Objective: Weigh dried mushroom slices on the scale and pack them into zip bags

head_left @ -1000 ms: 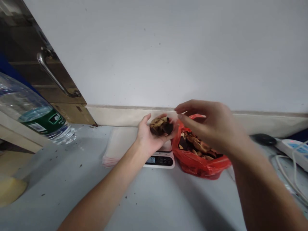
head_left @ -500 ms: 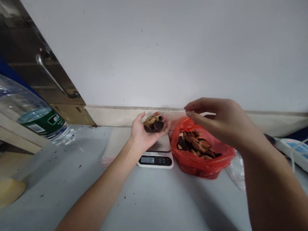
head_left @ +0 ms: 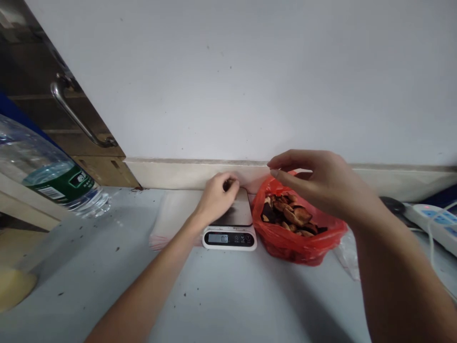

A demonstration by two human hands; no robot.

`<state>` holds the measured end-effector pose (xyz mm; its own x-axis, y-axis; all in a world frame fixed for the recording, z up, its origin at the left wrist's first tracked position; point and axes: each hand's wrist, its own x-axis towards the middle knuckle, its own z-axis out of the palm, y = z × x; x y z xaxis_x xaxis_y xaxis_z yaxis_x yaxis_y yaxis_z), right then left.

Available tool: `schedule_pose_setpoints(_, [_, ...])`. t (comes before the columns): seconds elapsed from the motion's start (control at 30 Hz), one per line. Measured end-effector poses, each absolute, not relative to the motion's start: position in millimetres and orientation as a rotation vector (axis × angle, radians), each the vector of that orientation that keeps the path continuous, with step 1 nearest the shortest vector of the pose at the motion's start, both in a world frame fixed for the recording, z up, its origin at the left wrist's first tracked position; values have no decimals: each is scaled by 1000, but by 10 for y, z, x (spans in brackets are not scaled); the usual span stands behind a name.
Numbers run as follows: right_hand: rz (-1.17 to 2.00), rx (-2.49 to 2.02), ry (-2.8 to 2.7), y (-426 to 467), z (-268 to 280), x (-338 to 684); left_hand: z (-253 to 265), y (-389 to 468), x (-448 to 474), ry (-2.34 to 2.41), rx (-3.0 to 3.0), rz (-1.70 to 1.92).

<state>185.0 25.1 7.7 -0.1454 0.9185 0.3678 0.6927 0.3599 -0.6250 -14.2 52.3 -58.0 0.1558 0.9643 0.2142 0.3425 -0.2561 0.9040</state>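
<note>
My left hand (head_left: pixel 219 193) is turned knuckles up over the back of a small white kitchen scale (head_left: pixel 230 238), its fingers curled round dried brown pieces (head_left: pixel 227 184). Only a bit of them shows between thumb and fingers. The scale's display (head_left: pixel 218 238) reads 0.0, and part of its metal plate (head_left: pixel 237 212) is covered by the hand. To the right stands an open red plastic bag (head_left: pixel 300 250) with several dried, dark-edged brown slices (head_left: pixel 294 214) in it. Above this bag hovers my right hand (head_left: pixel 310 174), fingers bent and slightly apart from the thumb, with nothing visible in it.
A stack of clear plastic bags (head_left: pixel 171 216) lies left of the scale. Farther left is a large water bottle (head_left: pixel 60 183) with a green label, tilted. At the right are a white power strip (head_left: pixel 437 221) and a crumpled clear bag (head_left: pixel 348 255). A wall (head_left: pixel 228 95) rises behind.
My left hand has turned from palm up, with the dried pieces lying in it, to palm down and closed over the scale. My right hand stays nearly in place above the red bag.
</note>
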Motion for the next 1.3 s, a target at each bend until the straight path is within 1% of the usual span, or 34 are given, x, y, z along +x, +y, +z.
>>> schedule_pose_setpoints(0.1, [392,-1400,-1898,241,72,1855,-704,522,-122,1289,2013,1051])
schedule_pose_setpoints(0.27, [410,-1409,-1912,227,92,1867,-808,519,-137,1210,2264,913])
schedule_pose_setpoints(0.4, [394,-1398,-1930,225,100,1873,-842,506,-158,1222,2360,806])
schedule_pose_setpoints(0.53, [375,-1385,-1930,225,97,1889,-865,489,-169,1262,2329,802])
schedule_pose_setpoints(0.67, [363,-1380,-1938,235,80,1904,-776,506,-204,1268,2322,857])
schedule_pose_setpoints(0.77, [354,-1383,-1948,245,63,1882,-595,539,-317,1288,2245,976])
schedule_pose_setpoints(0.83, [369,-1388,-1972,248,60,1847,-440,553,-460,1307,2185,993])
schedule_pose_setpoints(0.9, [390,-1393,-1998,244,65,1799,-284,549,-648,1331,2132,867])
schedule_pose_setpoints(1.0, [429,-1396,-2035,235,71,1711,-106,518,-961,1504,2064,627])
schedule_pose_setpoints(1.1, [487,-1383,-2058,249,49,1589,-37,494,-1220,1643,2014,301])
schedule_pose_setpoints(1.17, [528,-1373,-2062,279,8,1482,-36,491,-1329,1668,2012,145])
schedule_pose_setpoints(1.3, [530,-1389,-2106,373,-129,1264,-18,483,-1388,1701,2001,16])
